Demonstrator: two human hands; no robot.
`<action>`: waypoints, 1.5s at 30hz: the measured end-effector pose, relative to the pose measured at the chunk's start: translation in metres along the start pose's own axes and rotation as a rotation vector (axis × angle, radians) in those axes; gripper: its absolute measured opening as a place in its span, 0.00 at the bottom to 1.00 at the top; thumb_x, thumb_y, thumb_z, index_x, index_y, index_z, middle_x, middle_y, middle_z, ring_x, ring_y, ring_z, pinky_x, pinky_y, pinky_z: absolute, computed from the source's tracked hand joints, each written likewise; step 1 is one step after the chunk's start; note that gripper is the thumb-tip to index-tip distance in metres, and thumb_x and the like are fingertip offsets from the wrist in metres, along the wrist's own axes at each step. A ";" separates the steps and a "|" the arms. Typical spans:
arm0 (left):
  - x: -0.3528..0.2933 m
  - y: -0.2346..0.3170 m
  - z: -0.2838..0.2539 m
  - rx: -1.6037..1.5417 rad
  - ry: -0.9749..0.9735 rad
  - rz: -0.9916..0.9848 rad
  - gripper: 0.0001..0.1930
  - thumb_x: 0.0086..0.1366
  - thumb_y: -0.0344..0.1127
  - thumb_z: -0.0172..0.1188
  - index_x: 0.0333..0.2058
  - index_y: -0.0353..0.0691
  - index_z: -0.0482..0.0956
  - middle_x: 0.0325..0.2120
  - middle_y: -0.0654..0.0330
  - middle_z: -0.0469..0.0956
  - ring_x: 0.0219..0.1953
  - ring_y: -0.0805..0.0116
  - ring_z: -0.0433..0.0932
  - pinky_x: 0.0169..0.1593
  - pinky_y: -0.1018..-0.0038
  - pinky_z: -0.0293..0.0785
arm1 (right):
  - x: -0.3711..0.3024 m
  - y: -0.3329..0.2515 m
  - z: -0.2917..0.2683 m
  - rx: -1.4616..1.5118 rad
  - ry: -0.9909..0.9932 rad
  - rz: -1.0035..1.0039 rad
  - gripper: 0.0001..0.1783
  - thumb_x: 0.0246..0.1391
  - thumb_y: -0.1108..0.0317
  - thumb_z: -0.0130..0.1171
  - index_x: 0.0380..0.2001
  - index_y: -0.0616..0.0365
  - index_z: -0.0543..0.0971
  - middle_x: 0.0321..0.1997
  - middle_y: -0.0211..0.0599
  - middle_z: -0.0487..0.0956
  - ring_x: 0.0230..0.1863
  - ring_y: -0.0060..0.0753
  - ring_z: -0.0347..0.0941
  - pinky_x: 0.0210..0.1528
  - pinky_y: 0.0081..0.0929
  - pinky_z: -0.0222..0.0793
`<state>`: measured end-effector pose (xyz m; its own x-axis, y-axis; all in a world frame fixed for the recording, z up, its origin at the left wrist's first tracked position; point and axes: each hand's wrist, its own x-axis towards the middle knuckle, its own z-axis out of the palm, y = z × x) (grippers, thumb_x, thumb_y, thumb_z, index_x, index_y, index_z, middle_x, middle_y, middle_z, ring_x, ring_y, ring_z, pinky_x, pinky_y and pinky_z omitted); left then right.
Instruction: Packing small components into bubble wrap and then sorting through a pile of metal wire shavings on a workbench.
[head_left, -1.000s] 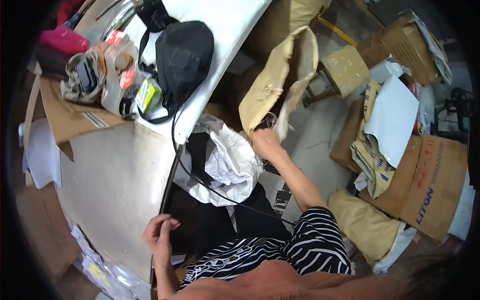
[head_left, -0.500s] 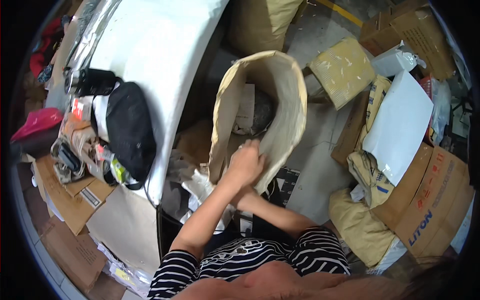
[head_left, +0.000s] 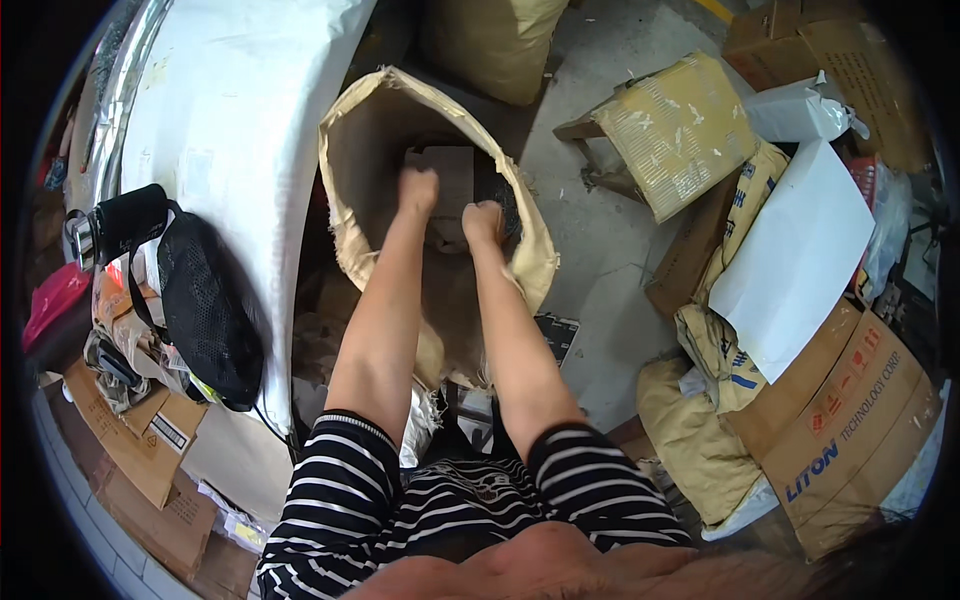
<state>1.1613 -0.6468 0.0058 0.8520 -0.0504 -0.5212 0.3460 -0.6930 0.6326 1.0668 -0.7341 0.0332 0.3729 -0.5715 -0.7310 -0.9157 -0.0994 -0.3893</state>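
Note:
A tall tan woven sack (head_left: 537, 270) stands in front of me with its mouth gaping and its rim frayed. Both my arms reach down into it. My left hand (head_left: 418, 190) is closed, slightly smeared, beside a flat brownish card or paper (head_left: 452, 172) inside the sack. To its right, my right hand (head_left: 484, 222) is curled closed near the sack's right inner wall, next to a dark bundle (head_left: 497, 190). What either hand grips, if anything, is hidden by the fingers and the shade inside.
A white-covered surface (head_left: 240, 100) runs along the left, carrying a black mesh bag (head_left: 205, 310) and a black cylinder (head_left: 130, 222). At the right are a tape-covered stool (head_left: 685, 130), a white sheet (head_left: 795, 260), a cardboard box (head_left: 850, 430) and a folded tan sack (head_left: 690, 440).
My hands, formerly close together at the sack's near rim, have separated and reached deeper inside. The sack's mouth now appears further left and wider.

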 end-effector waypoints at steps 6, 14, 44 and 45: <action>0.091 -0.153 0.005 -0.209 -0.881 -0.710 0.25 0.59 0.43 0.54 0.50 0.30 0.73 0.58 0.45 0.67 0.58 0.56 0.68 0.55 0.63 0.65 | 0.036 -0.002 0.054 0.162 -0.018 0.449 0.24 0.57 0.57 0.47 0.52 0.59 0.75 0.59 0.50 0.71 0.57 0.51 0.70 0.56 0.47 0.67; 0.069 -0.165 0.133 -0.417 0.085 -0.637 0.31 0.55 0.43 0.62 0.55 0.33 0.68 0.52 0.51 0.73 0.54 0.58 0.71 0.52 0.62 0.70 | 0.138 0.049 0.091 0.274 0.022 0.477 0.25 0.57 0.56 0.46 0.52 0.58 0.75 0.58 0.49 0.72 0.57 0.50 0.70 0.57 0.46 0.66; 0.051 -0.151 0.229 -0.302 -0.249 0.026 0.30 0.51 0.40 0.67 0.52 0.35 0.71 0.51 0.51 0.73 0.52 0.57 0.73 0.52 0.63 0.71 | 0.228 0.237 0.100 0.913 0.288 0.570 0.27 0.58 0.52 0.43 0.54 0.57 0.74 0.57 0.43 0.74 0.56 0.45 0.71 0.59 0.43 0.64; 0.048 -0.136 0.222 -0.302 -0.256 0.059 0.30 0.51 0.40 0.67 0.52 0.35 0.71 0.51 0.51 0.73 0.52 0.57 0.73 0.52 0.63 0.71 | 0.227 0.241 0.098 0.940 0.298 0.561 0.27 0.58 0.51 0.43 0.54 0.57 0.74 0.56 0.43 0.74 0.56 0.44 0.71 0.59 0.43 0.64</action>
<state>1.0675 -0.7146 -0.2329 0.7614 -0.2877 -0.5810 0.4321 -0.4429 0.7856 0.9459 -0.8084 -0.2815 -0.2201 -0.5261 -0.8214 -0.4198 0.8112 -0.4071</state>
